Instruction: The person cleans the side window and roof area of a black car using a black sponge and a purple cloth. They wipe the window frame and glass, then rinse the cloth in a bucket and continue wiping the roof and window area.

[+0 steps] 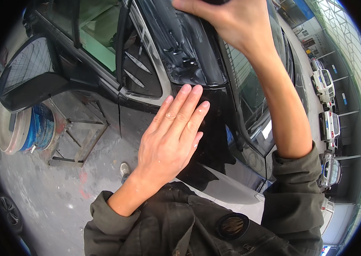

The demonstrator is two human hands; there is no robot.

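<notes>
A dark car pillar [188, 48], wet with streaks and drops of whitish liquid, stands between the front side window and the windshield. My left hand [172, 128] is stretched flat, back upward, with its fingertips at the pillar's lower edge; it holds nothing, and small white specks are on its fingers. Over the upper pillar, my right hand [231, 19] is cut off by the top edge of the picture. Its thumb points left, and a dark patch shows beside it; whether that is a held thing cannot be told. The fingers are hidden.
The car's side mirror [30, 70] juts out on the left. Below it, a blue-and-white bucket [41, 128] stands by a metal frame stand [81, 140] on the grey floor. A shoe [124, 168] shows near the car. Parked vehicles [330, 126] line the far right.
</notes>
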